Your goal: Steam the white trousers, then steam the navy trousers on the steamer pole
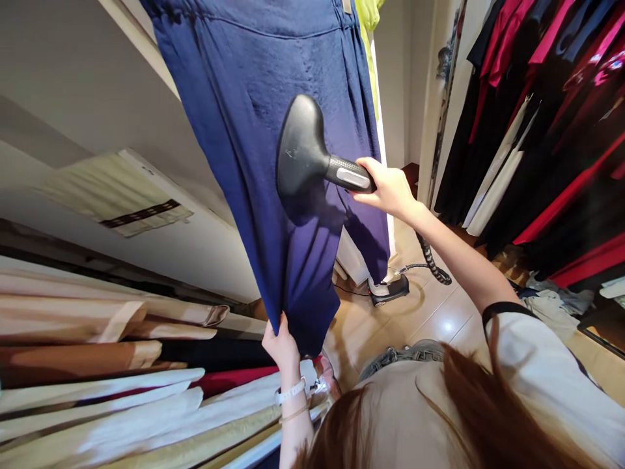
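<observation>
A dark blue garment (254,98) hangs from above in the middle of the view. My left hand (280,342) is closed on its bottom hem and holds the cloth taut. My right hand (389,189) is wrapped round the handle of a black steamer head (303,146), whose wide flat face lies against the blue cloth about halfway up. A ribbed black hose (432,260) runs down from the handle toward the floor.
Rolls of fabric (97,365) are stacked at the lower left under a pale shelf. A rack of black, red and white clothes (547,111) fills the right side. The steamer base (388,290) stands on the tiled floor (439,319) beyond the garment.
</observation>
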`<state>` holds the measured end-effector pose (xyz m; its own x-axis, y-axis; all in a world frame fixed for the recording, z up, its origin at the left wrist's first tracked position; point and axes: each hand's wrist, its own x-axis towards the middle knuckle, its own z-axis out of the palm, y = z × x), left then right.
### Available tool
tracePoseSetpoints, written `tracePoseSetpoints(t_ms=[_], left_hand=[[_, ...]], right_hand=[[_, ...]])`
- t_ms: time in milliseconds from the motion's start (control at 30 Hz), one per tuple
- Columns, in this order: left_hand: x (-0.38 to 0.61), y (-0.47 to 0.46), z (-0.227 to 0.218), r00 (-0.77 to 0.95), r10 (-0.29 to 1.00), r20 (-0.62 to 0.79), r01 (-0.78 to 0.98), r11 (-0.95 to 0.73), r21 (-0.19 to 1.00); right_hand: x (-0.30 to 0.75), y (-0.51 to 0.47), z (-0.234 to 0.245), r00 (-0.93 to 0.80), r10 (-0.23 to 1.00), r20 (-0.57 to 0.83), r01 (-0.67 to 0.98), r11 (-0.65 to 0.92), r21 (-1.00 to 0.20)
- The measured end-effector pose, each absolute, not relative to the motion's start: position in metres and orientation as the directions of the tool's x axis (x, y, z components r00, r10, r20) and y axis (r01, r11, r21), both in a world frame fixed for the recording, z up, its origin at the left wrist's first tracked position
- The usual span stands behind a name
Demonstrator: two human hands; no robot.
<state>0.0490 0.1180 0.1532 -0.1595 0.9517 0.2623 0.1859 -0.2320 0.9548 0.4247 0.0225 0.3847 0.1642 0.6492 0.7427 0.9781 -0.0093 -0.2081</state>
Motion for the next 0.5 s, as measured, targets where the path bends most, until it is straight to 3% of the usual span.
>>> tracePoseSetpoints(t_ms=[133,300,400,500], left_hand=[[0.053,0.108,0.156,-0.180,0.952,0.249,0.158,-0.221,0.962],[0.057,0.098,0.160,-0.178,0.935,0.306,0.193,-0.271,0.943],[0.061,0.093,0.158,-0.178,0.936,0.304,0.189,-0.271,0.944],[0.066,0.088,0.156,-0.167,0.941,0.294,0.187,-0.263,0.946]], right_hand=[[0.437,0.037,0.397,-0.003,0.721,0.692,1.000,-0.001,0.006],[0.434,0.033,0.378,-0.128,0.868,0.481,0.980,0.034,0.198],[0.436,0.031,0.376,-0.107,0.900,0.422,0.977,0.017,0.213],[0.443,0.035,0.382,0.022,0.851,0.525,0.990,-0.090,0.106]])
